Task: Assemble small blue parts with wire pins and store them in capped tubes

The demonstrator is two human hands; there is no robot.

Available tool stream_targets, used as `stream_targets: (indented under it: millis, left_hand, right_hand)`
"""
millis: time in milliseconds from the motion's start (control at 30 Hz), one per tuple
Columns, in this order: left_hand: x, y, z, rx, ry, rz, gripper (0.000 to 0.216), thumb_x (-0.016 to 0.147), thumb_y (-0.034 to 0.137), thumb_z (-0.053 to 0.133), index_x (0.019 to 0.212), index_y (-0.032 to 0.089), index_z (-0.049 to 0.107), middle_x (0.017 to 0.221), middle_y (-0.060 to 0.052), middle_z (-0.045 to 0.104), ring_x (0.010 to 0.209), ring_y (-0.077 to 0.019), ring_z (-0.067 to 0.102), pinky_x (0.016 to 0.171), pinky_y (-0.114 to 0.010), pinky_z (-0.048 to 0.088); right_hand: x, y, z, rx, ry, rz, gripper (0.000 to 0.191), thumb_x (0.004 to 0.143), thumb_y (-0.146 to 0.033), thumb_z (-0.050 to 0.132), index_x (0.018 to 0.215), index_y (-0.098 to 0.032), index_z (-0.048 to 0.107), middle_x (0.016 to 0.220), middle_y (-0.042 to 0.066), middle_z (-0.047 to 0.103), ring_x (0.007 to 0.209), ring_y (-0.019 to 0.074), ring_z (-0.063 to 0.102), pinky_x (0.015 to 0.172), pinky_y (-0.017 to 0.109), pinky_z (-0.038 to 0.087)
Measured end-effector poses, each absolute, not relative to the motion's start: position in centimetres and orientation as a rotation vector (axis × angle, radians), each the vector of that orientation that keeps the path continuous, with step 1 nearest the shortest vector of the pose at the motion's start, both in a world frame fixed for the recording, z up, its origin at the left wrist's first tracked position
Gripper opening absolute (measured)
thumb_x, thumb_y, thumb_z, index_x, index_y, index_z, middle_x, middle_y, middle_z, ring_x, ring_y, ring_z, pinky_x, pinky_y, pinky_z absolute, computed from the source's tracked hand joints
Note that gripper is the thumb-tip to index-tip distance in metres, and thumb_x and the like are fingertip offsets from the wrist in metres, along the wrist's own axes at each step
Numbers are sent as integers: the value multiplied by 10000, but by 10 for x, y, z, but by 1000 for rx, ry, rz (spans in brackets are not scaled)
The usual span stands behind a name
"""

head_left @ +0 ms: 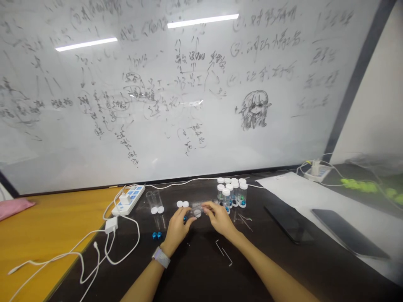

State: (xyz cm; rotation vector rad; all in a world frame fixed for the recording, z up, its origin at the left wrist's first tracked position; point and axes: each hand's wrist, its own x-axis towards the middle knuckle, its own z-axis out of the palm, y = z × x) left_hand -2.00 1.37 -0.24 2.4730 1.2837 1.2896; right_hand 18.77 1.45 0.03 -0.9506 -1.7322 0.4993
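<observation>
You seem to be steadying the clear tube in the middle, right of 2 white caps, with your left hand and right hand curling narrowly beside it, grip I cannot tell, so moving it is probably calling for gentleness.

— Which pairs did we count?
— We found two standing clear tubes, two loose white caps, two loose blue balls, two bent metal rods, two dark flat devices and two power strips
— And capped bottles?
— We made out at least eight, too crowded for certainty
</observation>
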Motion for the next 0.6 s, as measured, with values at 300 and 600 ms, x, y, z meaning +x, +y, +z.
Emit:
stream_targets:
  millis: [300,600]
  left_hand:
    - [-20,24,-10,2299,1351,1438,249,880,382,631,1069,222,612,949,-53,683,884,-232,672,824,-378,541]
    - [-25,19,-11,2454,1457,1241,251,878,326,640,1115,253,601,1078,-53,654,1014,-258,640,888,-400,520]
  right_hand:
    - [188,15,-12,-1100,-1861,253,265,953,-219,459,1180,-209,596,1018,89,637,951,235,601,883,393,487]
    - [180,11,-27,-1197,-2174,111,40,881,-204,630,914,-190,612,967,70,583,915,230,551,860,353,445]
